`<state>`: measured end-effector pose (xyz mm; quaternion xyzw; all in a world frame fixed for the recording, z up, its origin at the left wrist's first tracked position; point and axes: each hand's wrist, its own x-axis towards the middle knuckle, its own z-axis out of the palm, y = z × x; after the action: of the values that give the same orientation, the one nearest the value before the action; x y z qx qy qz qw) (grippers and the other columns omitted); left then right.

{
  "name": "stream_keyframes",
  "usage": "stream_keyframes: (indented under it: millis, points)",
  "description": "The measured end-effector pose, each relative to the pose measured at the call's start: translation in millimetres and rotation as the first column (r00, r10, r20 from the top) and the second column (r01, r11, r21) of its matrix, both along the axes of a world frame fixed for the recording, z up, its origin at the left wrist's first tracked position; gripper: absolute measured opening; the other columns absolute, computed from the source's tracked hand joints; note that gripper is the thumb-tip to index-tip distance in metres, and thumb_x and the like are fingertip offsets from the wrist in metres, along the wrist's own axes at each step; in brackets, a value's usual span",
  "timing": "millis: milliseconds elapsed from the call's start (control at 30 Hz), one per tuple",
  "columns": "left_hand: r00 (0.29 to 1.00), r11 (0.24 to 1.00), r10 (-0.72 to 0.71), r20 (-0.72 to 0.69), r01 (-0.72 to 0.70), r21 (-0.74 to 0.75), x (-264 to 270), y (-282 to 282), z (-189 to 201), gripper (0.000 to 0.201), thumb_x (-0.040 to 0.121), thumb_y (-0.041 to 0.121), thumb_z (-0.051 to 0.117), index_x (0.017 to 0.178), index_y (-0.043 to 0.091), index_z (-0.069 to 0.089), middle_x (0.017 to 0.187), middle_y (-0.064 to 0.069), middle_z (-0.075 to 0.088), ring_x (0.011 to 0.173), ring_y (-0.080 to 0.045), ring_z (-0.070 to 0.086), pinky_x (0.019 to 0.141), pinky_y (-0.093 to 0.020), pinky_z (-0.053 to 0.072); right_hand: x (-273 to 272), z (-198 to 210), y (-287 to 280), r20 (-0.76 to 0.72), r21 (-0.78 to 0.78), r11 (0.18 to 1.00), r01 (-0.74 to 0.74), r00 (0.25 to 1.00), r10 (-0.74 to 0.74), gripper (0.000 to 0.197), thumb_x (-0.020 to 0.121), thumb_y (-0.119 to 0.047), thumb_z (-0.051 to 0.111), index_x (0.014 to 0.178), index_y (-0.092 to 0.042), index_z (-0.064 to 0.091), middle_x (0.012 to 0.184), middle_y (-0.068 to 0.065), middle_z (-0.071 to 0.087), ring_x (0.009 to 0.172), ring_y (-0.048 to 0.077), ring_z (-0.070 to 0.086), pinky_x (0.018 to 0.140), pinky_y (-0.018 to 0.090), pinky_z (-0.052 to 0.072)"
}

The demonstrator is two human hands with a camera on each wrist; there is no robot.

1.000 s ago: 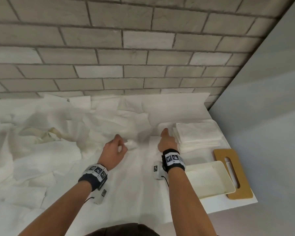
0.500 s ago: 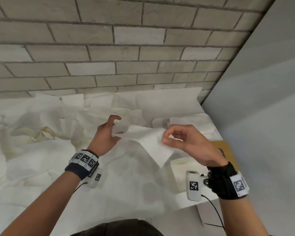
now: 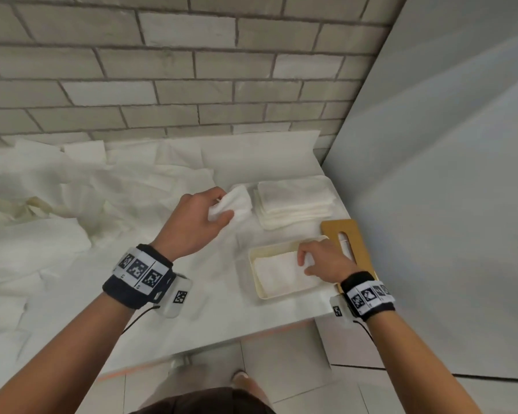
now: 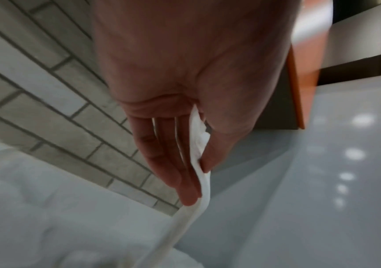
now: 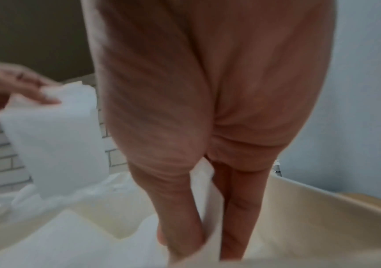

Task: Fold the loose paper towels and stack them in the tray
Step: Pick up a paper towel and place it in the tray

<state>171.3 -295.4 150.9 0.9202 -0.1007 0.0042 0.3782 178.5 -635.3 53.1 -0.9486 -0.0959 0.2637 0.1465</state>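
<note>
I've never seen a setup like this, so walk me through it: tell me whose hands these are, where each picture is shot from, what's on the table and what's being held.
No machine here: a person works with bare hands, wearing a camera on the head and one on each wrist, held by the patterned wristbands.

The wide picture is the head view, looking down at a table against a brick wall. The two close-ups look along each hand from its wrist.

On the table lie loose paper towels, a stack of folded towels, a cream tray and a tan board beside it.

The left hand pinches a folded towel above the table. The right hand grips the edge of a towel lying in the tray, thumb and fingers on either side.
</note>
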Motion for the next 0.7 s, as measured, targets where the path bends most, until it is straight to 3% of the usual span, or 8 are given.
stream_keyframes:
  millis: [100, 233, 333, 367, 433, 500, 600, 700]
  points:
    - [0.994, 0.997, -0.077, 0.083, 0.080, -0.023, -13.3, -34.4, 20.7, 0.012, 0.100, 0.036, 0.068, 0.107, 0.026, 0.066, 0.083, 0.009, 0.068, 0.088, -0.024, 0.063, 0.074, -0.035, 0.042, 2.5, -9.0, -2.1, 0.018, -0.069, 0.997, -0.044, 0.999, 0.046, 0.028, 0.096, -0.002, 0.069, 0.109, -0.026, 0.063, 0.126, 0.007, 0.052, 0.098, 0.025, 0.060, 0.087, 0.035, 0.054]
    - [0.981, 0.985, -0.143, 0.129, 0.154, -0.077, -27.9, -71.6, 44.7, 0.013, 0.102, 0.030, 0.066, 0.107, 0.019, 0.071, 0.088, 0.008, 0.072, 0.084, -0.013, 0.068, 0.076, -0.032, 0.048, -6.1, 9.5, -10.0, 0.049, -0.027, 1.000, 0.007, 0.999, -0.006, 0.031, 0.093, -0.019, 0.080, 0.117, -0.032, 0.064, 0.131, 0.005, 0.056, 0.108, 0.022, 0.062, 0.089, 0.032, 0.049]
    - [0.972, 0.965, -0.192, 0.135, 0.212, -0.155, -35.2, -89.2, 57.0, 0.012, 0.105, 0.029, 0.066, 0.105, 0.018, 0.071, 0.091, 0.006, 0.074, 0.088, -0.012, 0.071, 0.081, -0.033, 0.053, -21.1, 53.1, -27.6, 0.158, 0.281, 0.958, 0.054, 0.982, -0.102, 0.052, 0.089, -0.022, 0.084, 0.126, -0.043, 0.055, 0.136, -0.010, 0.065, 0.126, 0.012, 0.064, 0.104, 0.033, 0.052]
    - [0.968, 0.952, -0.212, 0.135, 0.235, -0.194, -37.0, -94.6, 60.4, 0.012, 0.105, 0.029, 0.067, 0.103, 0.018, 0.070, 0.092, 0.006, 0.075, 0.089, -0.014, 0.072, 0.081, -0.034, 0.054, -30.5, 72.0, -30.5, 0.153, 0.464, 0.885, 0.042, 0.980, -0.127, 0.072, 0.085, -0.017, 0.086, 0.138, -0.046, 0.047, 0.142, -0.019, 0.062, 0.135, 0.006, 0.060, 0.112, 0.033, 0.050]
    - [0.964, 0.922, -0.226, 0.142, 0.259, -0.287, -38.9, -103.7, 67.2, 0.011, 0.105, 0.028, 0.068, 0.102, 0.017, 0.069, 0.094, 0.004, 0.075, 0.092, -0.017, 0.073, 0.081, -0.037, 0.057, -50.1, 100.9, -28.0, 0.013, 0.785, 0.616, 0.063, 0.993, -0.118, 0.116, 0.080, 0.000, 0.090, 0.158, -0.053, 0.023, 0.149, -0.032, 0.054, 0.145, 0.004, 0.052, 0.118, 0.029, 0.046]
    - [0.970, 0.897, -0.181, 0.161, 0.230, -0.378, -40.6, -111.3, 69.1, 0.011, 0.104, 0.026, 0.069, 0.100, 0.016, 0.067, 0.093, 0.003, 0.074, 0.092, -0.019, 0.074, 0.080, -0.041, 0.059, -62.6, 109.5, -22.3, -0.102, 0.925, 0.362, 0.119, 0.993, -0.064, 0.134, 0.077, 0.006, 0.090, 0.165, -0.054, 0.009, 0.152, -0.023, 0.058, 0.147, 0.017, 0.054, 0.117, 0.038, 0.050]
    - [0.987, 0.886, -0.012, 0.163, 0.086, -0.455, -40.9, -113.6, 56.4, 0.012, 0.102, 0.025, 0.072, 0.100, 0.015, 0.065, 0.092, 0.006, 0.076, 0.088, -0.015, 0.074, 0.074, -0.041, 0.060, -64.4, 95.3, -18.1, -0.252, 0.949, 0.133, 0.287, 0.940, -0.231, 0.115, 0.080, 0.000, 0.091, 0.165, -0.044, 0.027, 0.149, 0.007, 0.065, 0.138, 0.034, 0.063, 0.105, 0.050, 0.058]
    - [0.990, 0.911, 0.123, 0.076, -0.082, -0.405, -39.0, -107.6, 20.1, 0.017, 0.099, 0.033, 0.073, 0.099, 0.016, 0.068, 0.093, 0.010, 0.077, 0.087, -0.010, 0.074, 0.077, -0.037, 0.061, -56.7, 68.5, -19.9, -0.324, 0.915, 0.028, 0.402, 0.776, -0.541, 0.073, 0.087, -0.015, 0.090, 0.149, -0.023, 0.053, 0.136, 0.013, 0.072, 0.126, 0.037, 0.070, 0.090, 0.043, 0.064]
